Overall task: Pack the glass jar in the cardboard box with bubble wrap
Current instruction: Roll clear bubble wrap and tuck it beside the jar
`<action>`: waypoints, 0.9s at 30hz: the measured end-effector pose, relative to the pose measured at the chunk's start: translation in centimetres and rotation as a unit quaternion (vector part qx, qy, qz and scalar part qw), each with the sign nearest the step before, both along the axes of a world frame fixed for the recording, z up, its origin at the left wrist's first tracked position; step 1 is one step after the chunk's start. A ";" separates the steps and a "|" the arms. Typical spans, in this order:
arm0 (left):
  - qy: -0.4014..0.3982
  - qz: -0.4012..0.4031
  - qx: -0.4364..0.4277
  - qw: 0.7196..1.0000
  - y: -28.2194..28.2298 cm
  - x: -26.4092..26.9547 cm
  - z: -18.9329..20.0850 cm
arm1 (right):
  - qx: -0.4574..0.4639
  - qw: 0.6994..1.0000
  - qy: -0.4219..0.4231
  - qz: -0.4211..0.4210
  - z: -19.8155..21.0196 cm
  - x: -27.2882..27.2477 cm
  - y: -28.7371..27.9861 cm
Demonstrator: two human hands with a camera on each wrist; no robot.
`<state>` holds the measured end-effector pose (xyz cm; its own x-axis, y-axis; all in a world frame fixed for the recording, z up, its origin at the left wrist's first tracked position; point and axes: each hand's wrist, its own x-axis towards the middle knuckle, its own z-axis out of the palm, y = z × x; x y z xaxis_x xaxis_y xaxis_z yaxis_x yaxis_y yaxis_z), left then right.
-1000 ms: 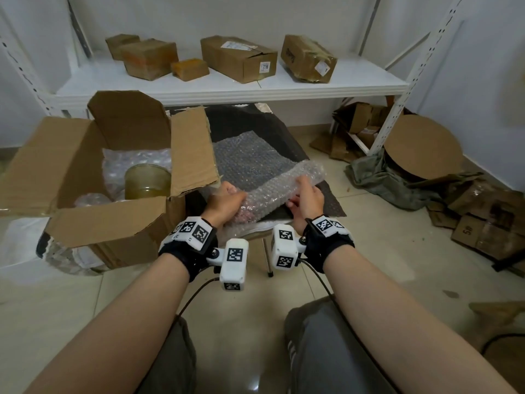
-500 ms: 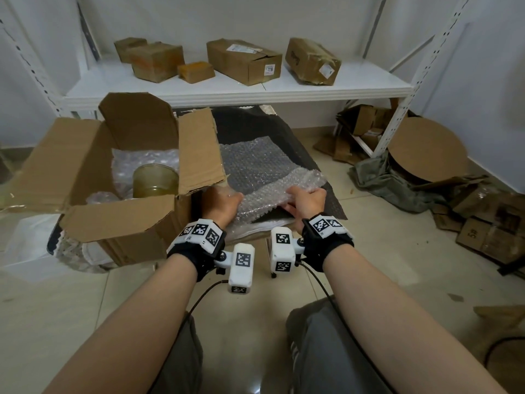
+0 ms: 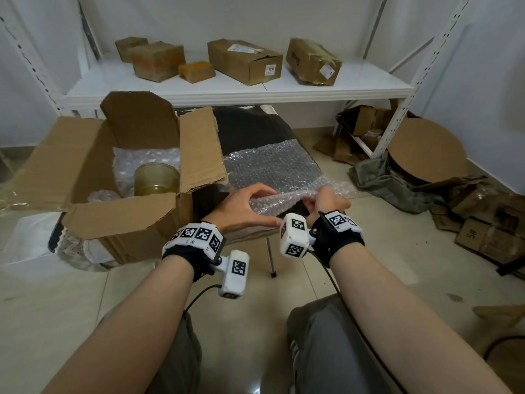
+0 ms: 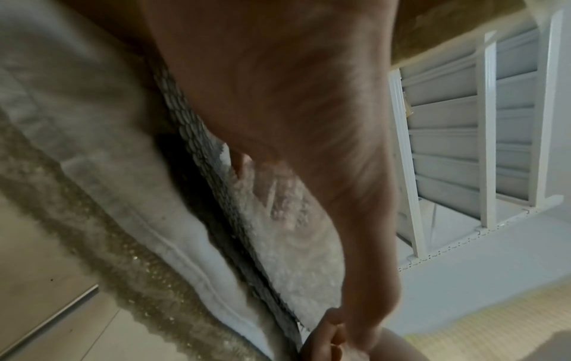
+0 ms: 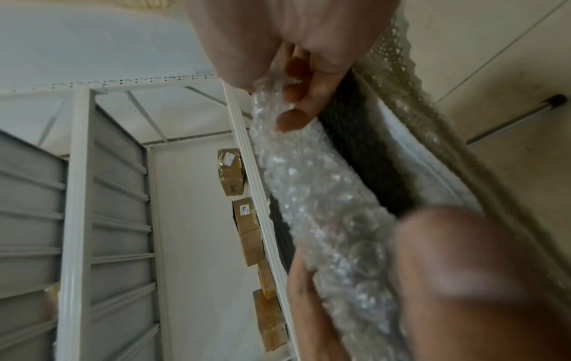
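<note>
An open cardboard box [image 3: 122,220] stands on the left. Inside it, an amber glass jar [image 3: 156,179] sits upright with bubble wrap padding [image 3: 142,157] behind it. A flat bubble wrap sheet [image 3: 272,163] lies on a dark-covered stool right of the box. Over the stool's near edge both hands hold a loosely rolled bubble wrap piece [image 3: 287,199] [image 5: 324,195] [image 4: 278,219]. My left hand [image 3: 247,207] curls over its left end, with the thumb along the near side. My right hand [image 3: 324,201] pinches the right end between its fingers [image 5: 309,73].
A white shelf [image 3: 341,83] behind holds several closed cartons [image 3: 244,61]. Right of the stool lie a grey cloth [image 3: 383,183], a round cardboard disc [image 3: 426,149] and flattened cardboard scraps [image 3: 483,223]. A stool leg [image 3: 270,257] stands on the tiled floor between my knees.
Both hands have brought the rolled wrap down from above the stool to its near edge. The left hand has turned palm-down over the roll.
</note>
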<state>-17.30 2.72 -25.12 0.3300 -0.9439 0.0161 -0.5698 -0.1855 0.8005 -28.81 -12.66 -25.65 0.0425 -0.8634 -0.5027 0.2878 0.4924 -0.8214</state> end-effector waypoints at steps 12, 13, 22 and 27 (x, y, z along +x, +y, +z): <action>0.116 0.201 -0.100 0.968 -1.1 0.7 -0.5 | 0.004 0.995 -0.091 0.028 0.6 -0.1 0.3; 0.150 0.216 -0.101 0.959 -1.3 0.7 -0.4 | 0.001 0.995 -0.094 0.042 0.7 0.0 0.4; 0.478 0.297 -0.151 0.812 -1.9 0.4 0.6 | -0.032 0.976 0.044 0.212 1.2 0.7 1.0; 0.512 0.291 -0.198 0.784 -1.9 -0.3 1.8 | -0.028 0.953 0.010 0.301 1.3 0.7 1.3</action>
